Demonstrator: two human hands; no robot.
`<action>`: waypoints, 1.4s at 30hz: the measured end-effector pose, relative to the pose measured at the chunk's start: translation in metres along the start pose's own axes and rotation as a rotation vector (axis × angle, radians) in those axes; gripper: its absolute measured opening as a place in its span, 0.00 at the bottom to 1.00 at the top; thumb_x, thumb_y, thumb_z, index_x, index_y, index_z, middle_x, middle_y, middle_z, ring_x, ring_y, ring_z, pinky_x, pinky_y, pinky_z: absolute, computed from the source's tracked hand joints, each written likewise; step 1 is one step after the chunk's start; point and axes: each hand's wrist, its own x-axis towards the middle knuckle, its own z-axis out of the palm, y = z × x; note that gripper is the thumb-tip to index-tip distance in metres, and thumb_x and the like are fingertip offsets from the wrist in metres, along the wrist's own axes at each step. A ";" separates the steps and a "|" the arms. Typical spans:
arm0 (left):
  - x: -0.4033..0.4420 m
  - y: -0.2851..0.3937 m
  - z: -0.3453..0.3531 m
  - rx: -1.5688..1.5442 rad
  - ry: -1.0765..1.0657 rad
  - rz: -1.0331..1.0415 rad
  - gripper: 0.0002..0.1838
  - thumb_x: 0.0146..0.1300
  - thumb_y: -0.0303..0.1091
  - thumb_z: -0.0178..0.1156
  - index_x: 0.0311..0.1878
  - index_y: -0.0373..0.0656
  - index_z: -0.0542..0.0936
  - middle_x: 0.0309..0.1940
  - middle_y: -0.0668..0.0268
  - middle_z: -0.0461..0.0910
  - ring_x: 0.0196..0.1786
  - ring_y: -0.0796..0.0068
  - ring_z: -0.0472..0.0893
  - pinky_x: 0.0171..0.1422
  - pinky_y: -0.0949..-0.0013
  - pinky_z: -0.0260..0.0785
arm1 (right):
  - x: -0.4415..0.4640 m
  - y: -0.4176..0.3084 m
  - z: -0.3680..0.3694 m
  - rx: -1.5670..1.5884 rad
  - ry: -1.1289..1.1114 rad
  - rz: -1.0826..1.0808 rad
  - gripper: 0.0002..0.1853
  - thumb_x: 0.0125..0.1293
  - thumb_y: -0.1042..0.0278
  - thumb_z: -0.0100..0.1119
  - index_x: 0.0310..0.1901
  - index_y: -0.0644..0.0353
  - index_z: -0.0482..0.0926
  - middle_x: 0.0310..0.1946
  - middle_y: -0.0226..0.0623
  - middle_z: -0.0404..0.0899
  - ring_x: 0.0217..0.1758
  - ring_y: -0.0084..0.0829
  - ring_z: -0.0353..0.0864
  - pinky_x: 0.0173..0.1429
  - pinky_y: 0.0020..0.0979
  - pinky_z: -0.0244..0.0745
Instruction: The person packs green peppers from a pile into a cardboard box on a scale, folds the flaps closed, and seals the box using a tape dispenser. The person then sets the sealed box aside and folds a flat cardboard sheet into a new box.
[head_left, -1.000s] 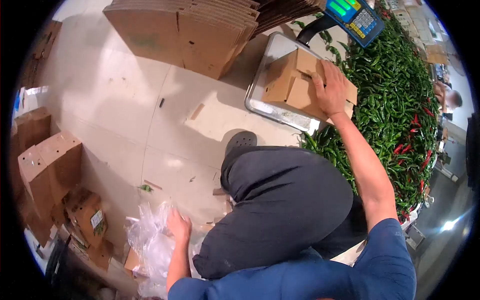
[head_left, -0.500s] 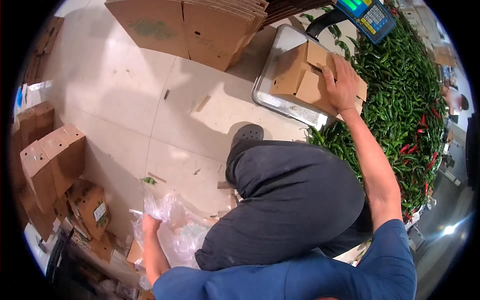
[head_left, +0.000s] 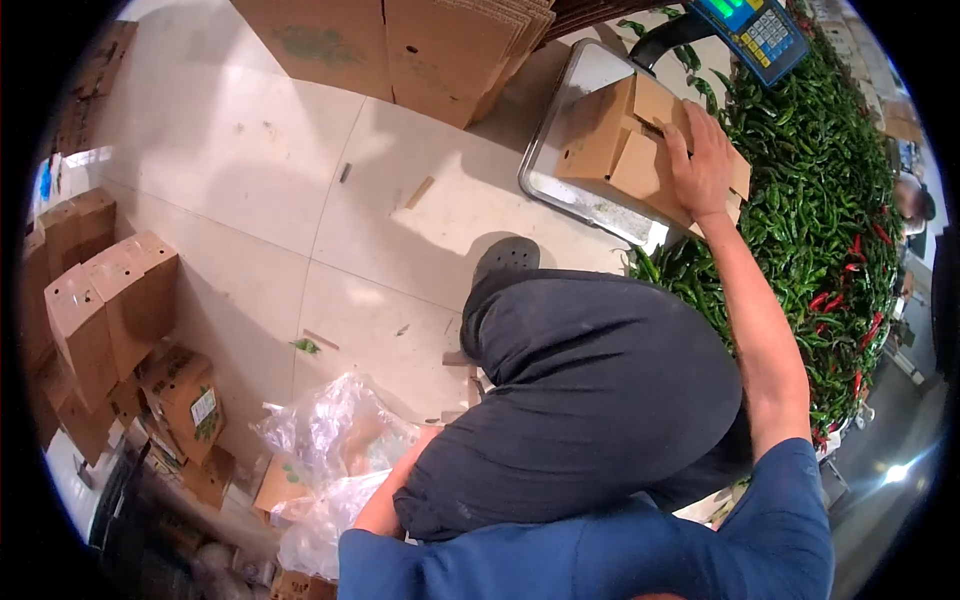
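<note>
Ideally, our right hand presses only enough to settle the flaps of the cardboard box, spreading the load through palm and fingers so no edge buckles; we judge that heavier pressure would pass straight into the scale beneath. That hand is spread wide over the top, thumb apart from the fingers, resting on the cardboard rather than gripping it. Our left hand is hidden behind our bent leg, so we cannot tell whether it is wide, narrow or holding anything; were it to gather the crumpled plastic film, a slow, loose pull would probably spare the film from tearing. Our right arm reaches forward with only a slight bend at the elbow, while the left forearm angles inward, low and beside the film. Farther out, the box sits on the scale's metal platform, its right end toward the heap of green peppers. The lit display stands beyond it, and folded cartons are stacked on the floor to its left.
</note>
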 end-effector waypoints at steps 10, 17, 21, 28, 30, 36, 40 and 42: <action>-0.084 -0.107 -0.163 0.341 1.268 -0.812 0.58 0.55 0.53 0.75 0.79 0.31 0.56 0.79 0.45 0.58 0.81 0.42 0.57 0.79 0.51 0.58 | 0.001 0.010 0.007 0.046 -0.048 0.020 0.28 0.77 0.43 0.51 0.69 0.52 0.74 0.68 0.40 0.76 0.73 0.45 0.71 0.77 0.45 0.60; -0.059 -0.214 -0.115 -0.389 1.020 -0.033 0.23 0.60 0.38 0.69 0.54 0.32 0.81 0.50 0.53 0.85 0.56 0.57 0.82 0.66 0.57 0.73 | 0.000 0.014 0.009 0.067 -0.067 0.035 0.30 0.77 0.41 0.50 0.70 0.52 0.74 0.68 0.43 0.76 0.74 0.48 0.70 0.78 0.46 0.59; 0.029 -0.259 -0.016 0.120 0.590 0.080 0.20 0.66 0.49 0.60 0.43 0.39 0.86 0.41 0.50 0.88 0.45 0.47 0.87 0.52 0.49 0.77 | 0.003 0.011 0.006 0.073 -0.070 0.021 0.29 0.77 0.43 0.51 0.69 0.55 0.75 0.67 0.43 0.77 0.73 0.47 0.71 0.77 0.45 0.61; 0.016 -0.116 -0.060 0.425 0.326 -0.307 0.26 0.70 0.55 0.53 0.43 0.40 0.88 0.45 0.42 0.85 0.53 0.43 0.84 0.59 0.48 0.74 | 0.006 0.006 0.001 0.026 -0.024 -0.036 0.24 0.78 0.52 0.52 0.66 0.60 0.77 0.64 0.47 0.79 0.67 0.50 0.77 0.72 0.44 0.69; 0.017 -0.129 -0.064 0.370 0.549 -0.334 0.25 0.71 0.53 0.54 0.44 0.38 0.87 0.45 0.43 0.84 0.53 0.43 0.83 0.60 0.49 0.74 | 0.007 0.004 0.002 0.054 -0.035 -0.036 0.25 0.78 0.51 0.51 0.66 0.59 0.76 0.64 0.48 0.79 0.68 0.50 0.76 0.72 0.44 0.69; -0.004 -0.146 -0.103 0.541 1.411 -0.474 0.27 0.67 0.54 0.61 0.51 0.36 0.83 0.45 0.47 0.83 0.52 0.45 0.83 0.59 0.48 0.75 | 0.003 0.008 0.002 0.071 -0.085 0.030 0.27 0.77 0.47 0.52 0.69 0.55 0.74 0.68 0.41 0.76 0.73 0.45 0.71 0.77 0.44 0.62; -0.013 -0.186 -0.097 0.234 0.797 -0.627 0.30 0.66 0.56 0.61 0.58 0.39 0.79 0.48 0.46 0.84 0.54 0.44 0.84 0.58 0.46 0.76 | 0.001 0.014 0.006 0.056 -0.086 0.020 0.27 0.78 0.46 0.50 0.70 0.55 0.74 0.68 0.42 0.75 0.73 0.46 0.71 0.77 0.44 0.62; 0.002 -0.214 -0.084 0.215 0.677 -0.607 0.30 0.67 0.56 0.61 0.60 0.40 0.78 0.49 0.45 0.84 0.55 0.44 0.84 0.58 0.46 0.76 | 0.001 0.010 0.006 0.039 -0.068 0.011 0.27 0.78 0.46 0.50 0.69 0.55 0.75 0.67 0.42 0.77 0.72 0.45 0.72 0.76 0.43 0.63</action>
